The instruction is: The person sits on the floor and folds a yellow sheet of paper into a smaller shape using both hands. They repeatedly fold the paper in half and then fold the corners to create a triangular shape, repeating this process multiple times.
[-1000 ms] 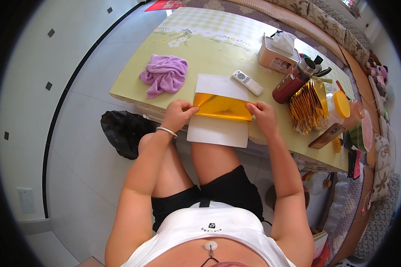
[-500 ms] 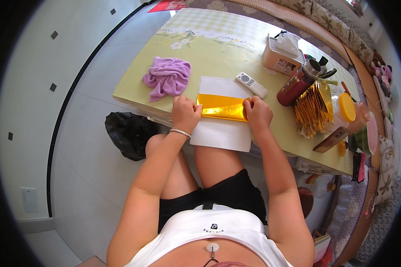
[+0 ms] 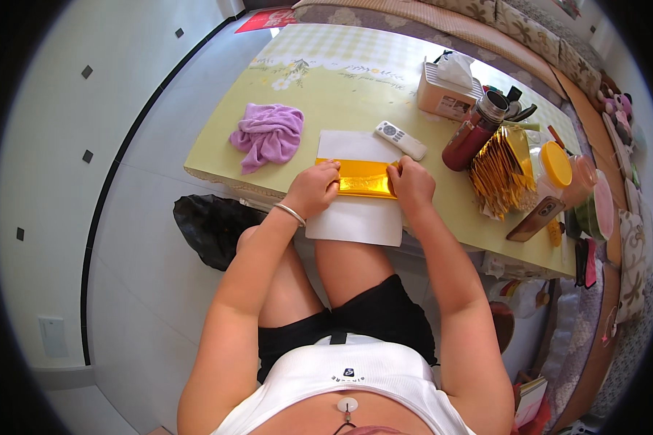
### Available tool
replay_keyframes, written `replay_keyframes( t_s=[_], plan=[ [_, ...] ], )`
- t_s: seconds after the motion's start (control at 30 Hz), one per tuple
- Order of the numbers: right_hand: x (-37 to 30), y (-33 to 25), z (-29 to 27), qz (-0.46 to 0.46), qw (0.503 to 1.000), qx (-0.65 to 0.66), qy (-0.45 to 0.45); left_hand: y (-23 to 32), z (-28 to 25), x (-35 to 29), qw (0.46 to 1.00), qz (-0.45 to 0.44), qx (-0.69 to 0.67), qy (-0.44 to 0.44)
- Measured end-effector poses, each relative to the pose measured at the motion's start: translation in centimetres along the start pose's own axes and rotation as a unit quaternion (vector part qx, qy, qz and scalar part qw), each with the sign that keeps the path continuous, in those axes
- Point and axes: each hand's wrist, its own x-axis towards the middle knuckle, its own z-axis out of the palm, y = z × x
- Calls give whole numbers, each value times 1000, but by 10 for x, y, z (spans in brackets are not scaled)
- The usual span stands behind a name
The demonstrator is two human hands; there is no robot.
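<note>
A strip of shiny gold foil paper (image 3: 363, 177) lies folded across a white sheet of paper (image 3: 355, 217) at the near edge of the yellow-green table (image 3: 355, 80). My left hand (image 3: 313, 190) presses down on the strip's left end. On the strip's right end rests my right hand (image 3: 411, 183), fingers bent over the foil. Both hands pinch the foil flat against the white sheet. The white sheet hangs a little over the table edge above my knees.
A crumpled purple cloth (image 3: 268, 134) lies left of the sheet. Behind it are a white remote (image 3: 400, 139), a tissue box (image 3: 448, 90) and a dark red bottle (image 3: 471, 134). A pile of gold foil pieces (image 3: 500, 174), a yellow-lidded jar (image 3: 559, 167) and a phone (image 3: 535, 217) sit right. A black bag (image 3: 210, 225) lies on the floor.
My hands have moved closer together along the gold strip, and the strip now looks narrower and flatter than one second ago.
</note>
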Motion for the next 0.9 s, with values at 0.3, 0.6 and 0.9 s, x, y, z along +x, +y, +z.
replay_keyframes(
  t_s=[0.3, 0.6, 0.9],
  plan=[
    [-30, -21, 9, -314, 947, -63, 4, 34, 6, 14, 987, -156, 29, -4],
    [-75, 12, -32, -257, 947, -31, -189, -15, 12, -52, 950, -119, 287, 14],
    [-45, 17, -21, -35, 934, 347, -79, -21, -19, 3, 985, -125, 99, 72]
  ],
)
